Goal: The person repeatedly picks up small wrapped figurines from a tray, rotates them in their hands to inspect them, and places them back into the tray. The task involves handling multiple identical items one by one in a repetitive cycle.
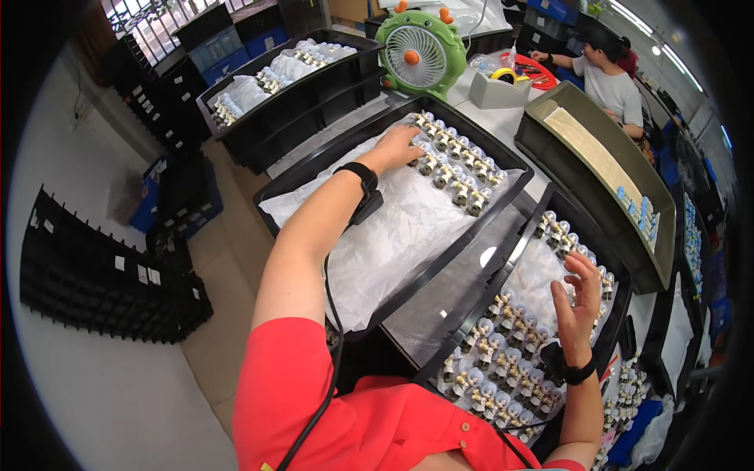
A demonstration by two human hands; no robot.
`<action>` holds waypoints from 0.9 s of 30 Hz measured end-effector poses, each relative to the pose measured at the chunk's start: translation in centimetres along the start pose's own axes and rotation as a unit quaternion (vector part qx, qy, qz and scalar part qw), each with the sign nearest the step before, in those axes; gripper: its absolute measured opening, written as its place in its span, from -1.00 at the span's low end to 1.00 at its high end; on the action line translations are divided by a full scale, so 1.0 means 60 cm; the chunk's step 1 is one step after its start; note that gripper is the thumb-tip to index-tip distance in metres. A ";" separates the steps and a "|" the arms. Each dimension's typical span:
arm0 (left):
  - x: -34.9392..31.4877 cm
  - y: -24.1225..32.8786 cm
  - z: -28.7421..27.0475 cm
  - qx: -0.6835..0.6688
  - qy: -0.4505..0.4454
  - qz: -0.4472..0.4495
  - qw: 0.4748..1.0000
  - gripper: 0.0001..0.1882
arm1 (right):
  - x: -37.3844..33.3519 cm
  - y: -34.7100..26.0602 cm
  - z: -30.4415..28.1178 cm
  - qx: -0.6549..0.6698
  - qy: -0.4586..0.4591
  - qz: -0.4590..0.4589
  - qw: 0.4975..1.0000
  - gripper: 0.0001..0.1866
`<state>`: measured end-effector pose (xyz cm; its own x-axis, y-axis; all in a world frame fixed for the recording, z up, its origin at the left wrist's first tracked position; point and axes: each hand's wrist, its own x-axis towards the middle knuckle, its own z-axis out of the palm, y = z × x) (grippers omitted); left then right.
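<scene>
My left hand [394,149] reaches to the far left end of the rows in the middle black tray [393,292]. Its fingertips close around a small figurine [420,149], which they partly hide. Beside it, several like figurines [463,161] with pale blue-grey heads and white-and-dark bodies stand in rows on a crumpled white liner sheet [385,235]. Over the right black tray [503,279], my right hand [579,302] hovers with fingers spread and nothing visible in it. More of the same figurines [503,361] fill that tray's near part, and a row lines its far side.
A stacked pair of black trays [314,102] with wrapped figurines stands at the far left. Behind sit a green fan [420,55] and a grey tape dispenser [499,90]. An olive bin [597,188] stands right; a co-worker [613,86] sits beyond. A dark cable [334,314] hangs along my left arm.
</scene>
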<state>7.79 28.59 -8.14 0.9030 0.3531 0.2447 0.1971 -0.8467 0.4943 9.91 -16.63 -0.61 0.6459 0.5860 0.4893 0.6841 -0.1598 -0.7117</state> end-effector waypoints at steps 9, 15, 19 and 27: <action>-0.019 0.034 -0.015 0.060 -0.030 -0.010 0.998 -0.34 | 0.003 -0.001 0.000 -0.002 0.001 -0.008 1.000 -0.59; -0.036 0.074 -0.072 0.100 -0.168 0.015 0.981 -0.35 | 0.002 -0.001 -0.002 -0.003 -0.003 -0.009 1.000 -0.60; -0.041 0.104 -0.103 0.105 -0.290 -0.009 0.951 -0.32 | 0.001 -0.003 -0.002 0.003 0.001 -0.013 1.000 -0.61; -0.030 0.086 -0.116 0.094 -0.257 -0.055 0.960 -0.29 | 0.005 -0.007 -0.005 -0.005 -0.003 -0.038 0.999 -0.66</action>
<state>4.51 26.36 -0.21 0.9328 0.2418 -0.2673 0.3231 -0.8895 0.3231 9.93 -16.60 0.00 0.5904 0.6009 0.5389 0.7343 -0.1227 -0.6677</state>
